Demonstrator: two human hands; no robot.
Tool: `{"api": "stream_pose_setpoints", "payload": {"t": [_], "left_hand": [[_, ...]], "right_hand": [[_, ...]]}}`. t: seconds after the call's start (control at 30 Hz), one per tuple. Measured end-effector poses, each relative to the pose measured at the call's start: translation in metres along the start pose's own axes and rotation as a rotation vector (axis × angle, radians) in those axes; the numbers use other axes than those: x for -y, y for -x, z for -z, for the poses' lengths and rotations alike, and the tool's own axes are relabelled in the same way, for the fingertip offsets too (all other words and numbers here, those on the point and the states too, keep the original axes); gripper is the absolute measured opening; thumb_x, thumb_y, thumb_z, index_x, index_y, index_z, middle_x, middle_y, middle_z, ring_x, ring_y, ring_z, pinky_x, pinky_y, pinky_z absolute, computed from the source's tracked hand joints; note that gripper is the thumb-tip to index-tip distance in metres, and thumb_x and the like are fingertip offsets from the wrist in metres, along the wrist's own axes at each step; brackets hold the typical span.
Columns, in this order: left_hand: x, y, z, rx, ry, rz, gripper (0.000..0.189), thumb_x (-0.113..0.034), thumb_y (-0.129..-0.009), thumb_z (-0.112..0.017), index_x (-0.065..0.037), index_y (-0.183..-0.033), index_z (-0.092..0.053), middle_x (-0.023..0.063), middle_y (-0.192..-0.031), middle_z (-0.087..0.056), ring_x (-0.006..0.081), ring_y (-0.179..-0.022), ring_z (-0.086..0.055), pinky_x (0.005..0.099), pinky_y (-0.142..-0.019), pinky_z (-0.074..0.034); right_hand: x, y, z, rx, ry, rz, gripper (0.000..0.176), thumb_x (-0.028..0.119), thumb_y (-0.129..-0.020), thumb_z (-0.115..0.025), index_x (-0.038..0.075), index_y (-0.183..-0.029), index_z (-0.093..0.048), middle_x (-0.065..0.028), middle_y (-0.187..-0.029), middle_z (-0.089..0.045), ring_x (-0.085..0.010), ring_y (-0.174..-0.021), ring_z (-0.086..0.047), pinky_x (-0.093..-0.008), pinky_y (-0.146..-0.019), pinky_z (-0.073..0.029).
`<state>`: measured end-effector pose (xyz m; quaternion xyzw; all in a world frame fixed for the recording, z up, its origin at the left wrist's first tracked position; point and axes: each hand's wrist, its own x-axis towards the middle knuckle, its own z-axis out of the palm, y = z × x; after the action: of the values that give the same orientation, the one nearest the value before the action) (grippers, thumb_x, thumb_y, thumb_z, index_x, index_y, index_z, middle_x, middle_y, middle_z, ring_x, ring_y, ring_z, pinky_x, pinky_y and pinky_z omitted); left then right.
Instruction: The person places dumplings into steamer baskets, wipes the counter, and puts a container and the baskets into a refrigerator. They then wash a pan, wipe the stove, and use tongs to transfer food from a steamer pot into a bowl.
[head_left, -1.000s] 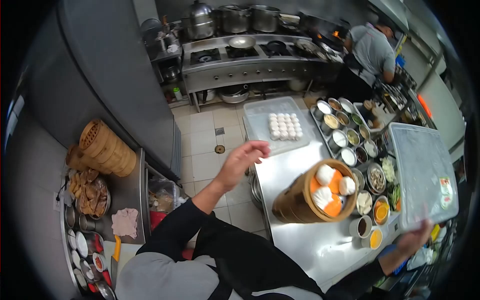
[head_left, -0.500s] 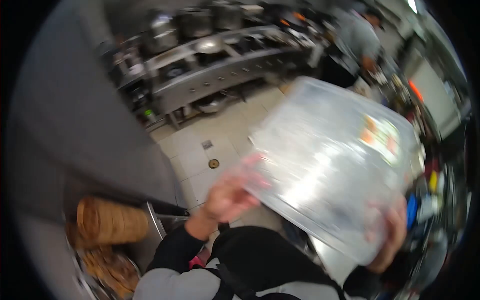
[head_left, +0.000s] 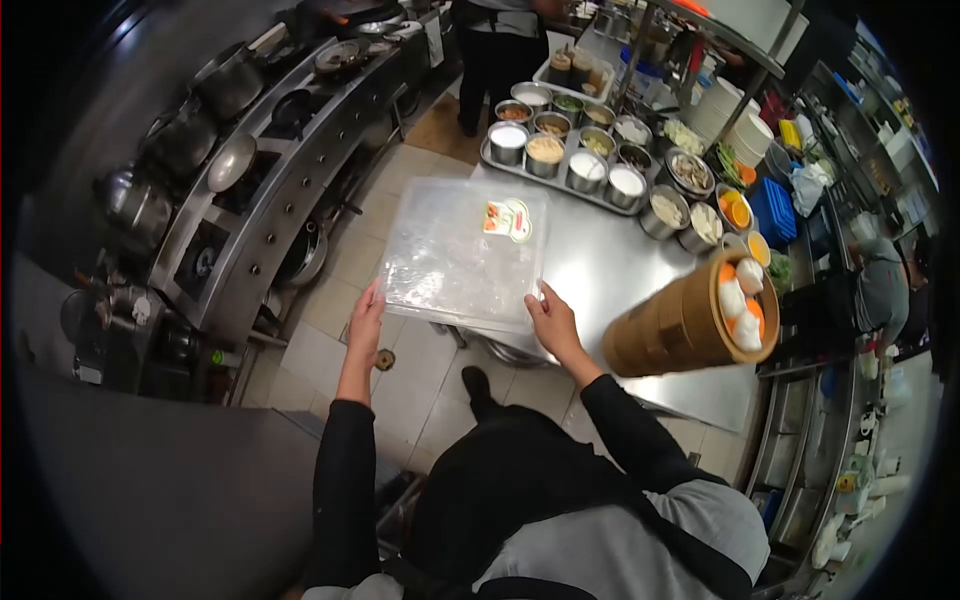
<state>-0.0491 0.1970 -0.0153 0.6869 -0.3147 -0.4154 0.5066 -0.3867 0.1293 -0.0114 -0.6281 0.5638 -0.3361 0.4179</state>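
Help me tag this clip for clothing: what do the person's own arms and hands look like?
The left sleeve and right sleeve are long, black, ending at the wrists. The left hand and right hand are bare: no gloves or watch visible.

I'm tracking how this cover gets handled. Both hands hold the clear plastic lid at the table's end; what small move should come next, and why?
Probably lower the clear plastic lid flat and press its near edge down. The left hand and right hand grip its near corners, and it sits at the end of the steel table, overhanging the floor, seemingly not settled yet.
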Motion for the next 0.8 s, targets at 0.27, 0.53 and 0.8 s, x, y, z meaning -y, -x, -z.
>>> {"api": "stream_pose_setpoints", "payload": {"t": [0.27, 0.53, 0.8], "left_hand": [[0.033, -0.112, -0.019, -0.051, -0.181, -0.102, 0.04, -0.016, -0.1, -0.054, -0.005, -0.138, -0.058, 0.0101, -0.134, -0.053, 0.0208, -0.123, -0.053, 0.0328, -0.103, -0.041], [0.031, -0.123, -0.008, 0.004, -0.068, -0.011, 0.025, -0.012, -0.096, -0.063, -0.001, -0.117, -0.069, 0.0023, -0.095, -0.065, 0.0112, -0.075, -0.057, 0.0259, -0.069, -0.048], [0.009, -0.111, 0.002, 0.396, 0.51, 0.558, 0.039, -0.018, -0.093, -0.068, -0.002, -0.126, -0.056, 0.0131, -0.114, -0.065, 0.0218, -0.099, -0.065, 0.0333, -0.089, -0.052]], "right_hand": [[-0.018, -0.039, -0.029, -0.131, 0.145, -0.006, 0.06, 0.027, -0.094, -0.066, -0.003, -0.142, -0.048, -0.0153, -0.077, -0.056, -0.0273, -0.071, -0.056, -0.0381, -0.068, -0.048], [-0.029, -0.033, -0.032, -0.173, -0.024, -0.235, 0.047, 0.029, -0.094, -0.066, -0.004, -0.126, -0.058, -0.0153, -0.074, -0.061, -0.0285, -0.068, -0.06, -0.0393, -0.066, -0.05], [-0.036, -0.033, -0.019, 0.035, -0.662, -0.605, 0.043, 0.042, -0.092, -0.071, 0.004, -0.102, -0.051, -0.0085, -0.103, -0.062, -0.0193, -0.088, -0.061, -0.0427, -0.076, -0.053]]}}
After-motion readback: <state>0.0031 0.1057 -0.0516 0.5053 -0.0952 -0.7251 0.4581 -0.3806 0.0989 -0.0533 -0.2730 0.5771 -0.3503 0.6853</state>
